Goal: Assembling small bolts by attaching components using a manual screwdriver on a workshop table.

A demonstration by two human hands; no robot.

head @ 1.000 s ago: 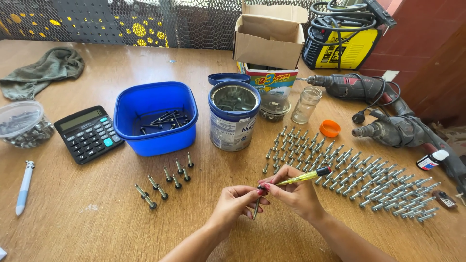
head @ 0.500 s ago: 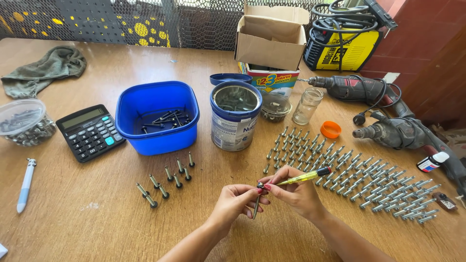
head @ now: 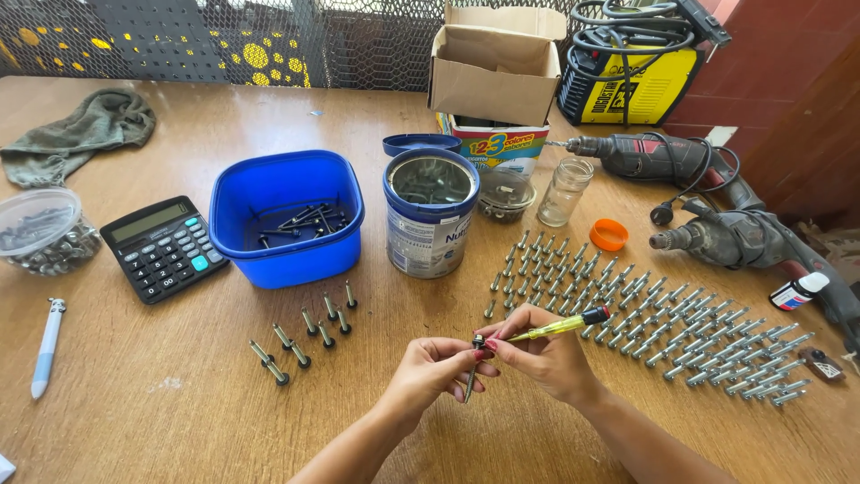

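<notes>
My left hand [head: 436, 372] pinches a long screw [head: 472, 376] that hangs point down between both hands. My right hand [head: 544, 354] holds a small yellow screwdriver [head: 560, 325] with a red and black cap, its tip resting at the screw's head. Both hands hover just above the wooden table [head: 161, 421] near its front edge. Several screws [head: 309, 333] with dark heads lie just left of my hands. A large field of screws [head: 645, 314] in rows lies to the right.
A blue tub [head: 287, 215] holding several screws, an open tin can [head: 432, 215], a calculator [head: 164, 246], a clear bowl [head: 40, 229], a pen [head: 47, 345], a glass jar [head: 564, 190], an orange cap [head: 609, 234], two power drills [head: 717, 202], a cardboard box [head: 494, 63] and a green cloth [head: 85, 130] stand around.
Both hands stay in the same spot above the table, with only slight finger shifts on the screw and screwdriver.
</notes>
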